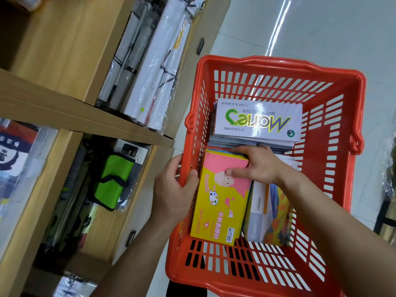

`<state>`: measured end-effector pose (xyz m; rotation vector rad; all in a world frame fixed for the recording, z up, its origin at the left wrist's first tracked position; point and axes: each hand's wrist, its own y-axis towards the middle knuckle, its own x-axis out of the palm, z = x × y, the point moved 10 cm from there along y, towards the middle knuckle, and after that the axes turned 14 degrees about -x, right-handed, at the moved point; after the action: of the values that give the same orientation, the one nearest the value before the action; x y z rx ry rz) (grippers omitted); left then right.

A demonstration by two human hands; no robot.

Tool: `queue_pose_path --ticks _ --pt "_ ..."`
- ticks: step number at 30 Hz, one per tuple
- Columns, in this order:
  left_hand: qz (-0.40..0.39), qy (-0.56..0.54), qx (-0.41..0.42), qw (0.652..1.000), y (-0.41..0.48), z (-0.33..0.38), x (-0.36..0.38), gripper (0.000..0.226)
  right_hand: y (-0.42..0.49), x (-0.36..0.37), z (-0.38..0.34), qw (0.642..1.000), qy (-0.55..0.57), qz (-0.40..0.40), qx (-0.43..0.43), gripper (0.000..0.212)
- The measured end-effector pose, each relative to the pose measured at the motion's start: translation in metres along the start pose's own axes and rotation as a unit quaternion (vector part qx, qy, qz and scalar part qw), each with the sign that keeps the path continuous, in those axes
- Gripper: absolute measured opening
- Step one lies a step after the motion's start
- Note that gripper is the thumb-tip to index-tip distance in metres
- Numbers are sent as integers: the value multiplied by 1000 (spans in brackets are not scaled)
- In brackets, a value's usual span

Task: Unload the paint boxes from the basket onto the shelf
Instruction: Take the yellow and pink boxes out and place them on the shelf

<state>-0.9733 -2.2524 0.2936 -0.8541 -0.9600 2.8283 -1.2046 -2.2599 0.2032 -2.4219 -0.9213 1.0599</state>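
Note:
A red plastic basket [334,159] stands on the floor beside a wooden shelf [85,116]. Inside it lies a yellow and pink paint box [220,209] on top of a stack. My right hand [255,166] grips that box at its far end, thumb on the cover and fingers curled over the top edge. My left hand [173,189] grips the basket's left rim, thumb inside against the box's edge. A white water colour box [257,121] lies on a stack at the basket's far end. More boxes [270,219] stand at the right of the yellow one.
The upper shelf holds white rolled sheets in plastic wrap [154,67]. The lower compartment holds a green and black pouch [113,181] and dark packaged goods. Glossy grey floor [321,28] lies beyond the basket.

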Motion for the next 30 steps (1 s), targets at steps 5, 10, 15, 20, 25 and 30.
queue_pose_path --ticks 5,10,15,20,25,30 --pt "-4 -5 -2 1000 0 -1 1 25 15 7 11 997 -72 -38 18 70" --pt "-10 -8 4 1000 1 0 2 22 28 11 19 995 -39 -69 53 74" --pt "-11 -21 12 1000 0 4 1 22 31 11 20 994 -61 -66 56 89" --pt "-17 -34 17 999 0 7 2 22 30 13 20 994 -57 -77 60 87" --pt "-15 -36 20 999 -2 7 1 17 23 12 14 994 -53 -79 48 89" --pt "-8 -40 24 999 -1 8 0 20 17 4 2 998 -3 -48 33 106"
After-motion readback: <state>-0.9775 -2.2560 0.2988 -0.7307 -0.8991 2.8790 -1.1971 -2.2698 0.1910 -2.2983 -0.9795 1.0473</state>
